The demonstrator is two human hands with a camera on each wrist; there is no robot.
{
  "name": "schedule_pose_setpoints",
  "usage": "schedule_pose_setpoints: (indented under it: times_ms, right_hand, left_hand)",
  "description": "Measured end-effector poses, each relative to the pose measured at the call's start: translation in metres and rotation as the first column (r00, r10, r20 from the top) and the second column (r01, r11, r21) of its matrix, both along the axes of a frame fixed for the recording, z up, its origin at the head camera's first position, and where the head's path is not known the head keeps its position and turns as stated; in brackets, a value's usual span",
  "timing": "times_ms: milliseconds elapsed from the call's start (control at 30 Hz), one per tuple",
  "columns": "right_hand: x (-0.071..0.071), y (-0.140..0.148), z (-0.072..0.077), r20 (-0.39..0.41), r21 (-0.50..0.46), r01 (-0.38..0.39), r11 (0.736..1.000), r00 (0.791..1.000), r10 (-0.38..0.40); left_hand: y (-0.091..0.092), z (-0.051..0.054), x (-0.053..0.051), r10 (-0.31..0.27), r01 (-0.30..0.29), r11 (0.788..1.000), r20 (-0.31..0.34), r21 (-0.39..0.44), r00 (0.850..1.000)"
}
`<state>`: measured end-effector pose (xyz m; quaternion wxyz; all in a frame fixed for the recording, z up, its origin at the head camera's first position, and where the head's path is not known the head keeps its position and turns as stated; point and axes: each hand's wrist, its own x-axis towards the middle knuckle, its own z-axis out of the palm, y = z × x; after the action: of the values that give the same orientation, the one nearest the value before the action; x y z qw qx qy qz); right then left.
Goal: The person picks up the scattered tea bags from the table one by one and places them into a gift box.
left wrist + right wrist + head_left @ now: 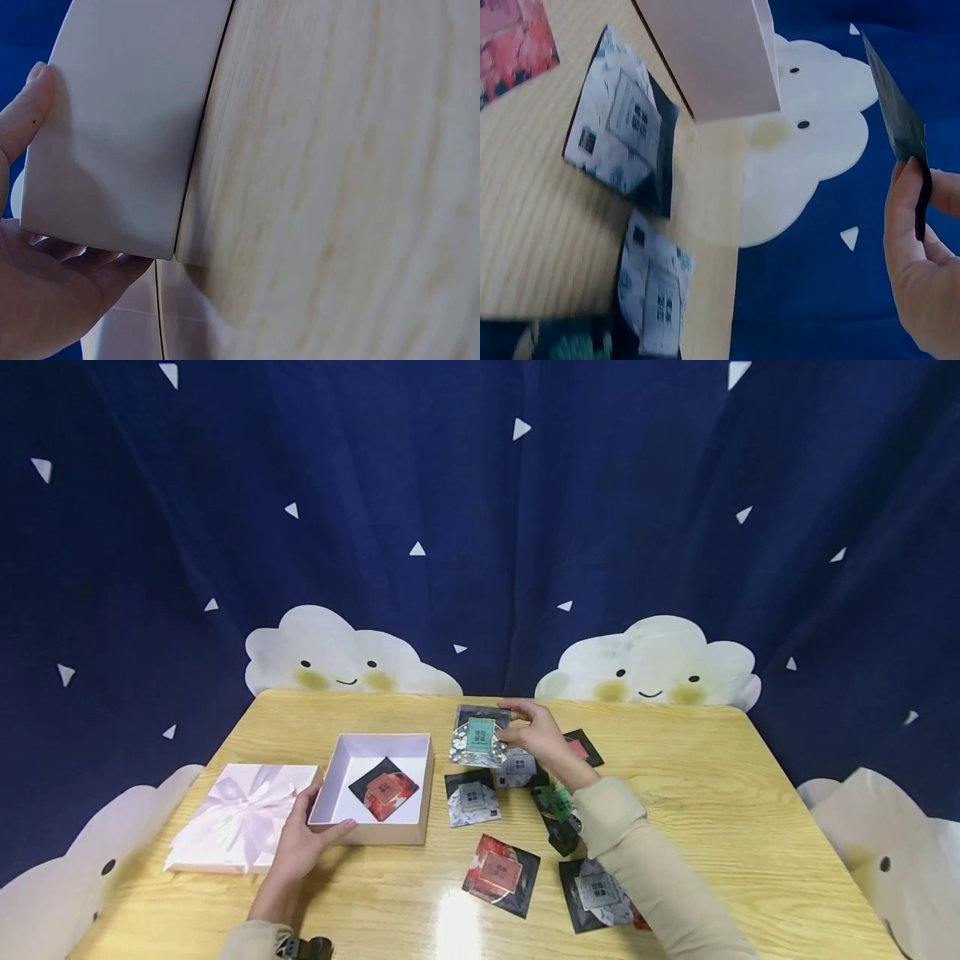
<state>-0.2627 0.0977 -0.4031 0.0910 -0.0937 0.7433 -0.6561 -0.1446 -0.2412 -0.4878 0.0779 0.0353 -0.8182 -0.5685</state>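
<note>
At the left front corner of an open white box (390, 834), my left hand (300, 843) grips the wall, thumb on the front and fingers along the left side. The left wrist view shows that hand (60, 300) around the box's end (127, 135). Inside the box lies a black sachet (385, 788) with a red label. My right hand (542, 739) pinches a flat sachet (480, 737) with a green label by its right edge, above the table right of the box. Edge-on in the right wrist view, this sachet (900, 112) sits between thumb and fingers.
A white lid (243, 818) with a ribbon bow lies left of the box. Grey-labelled sachets (472, 797), a red-labelled sachet (501, 875) and several others lie around and under the right arm. A dark blue curtain (480, 527) hangs behind the wooden table (697, 802).
</note>
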Motion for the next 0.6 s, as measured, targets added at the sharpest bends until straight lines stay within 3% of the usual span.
schedule_pose_setpoints:
  times_ms: [467,600]
  right_hand:
    - [0.001,-0.051,-0.011,0.036,-0.103,-0.006,0.995,0.999,0.01]
    - [0.003,-0.061,-0.008,0.038,-0.112,-0.02,0.993,0.999,0.025]
  left_hand:
    - [0.001,0.001,-0.003,-0.007,0.007,1.0,0.008,0.022,1.0]
    - [0.0,0.0,-0.002,-0.011,0.011,1.0,-0.003,0.01,1.0]
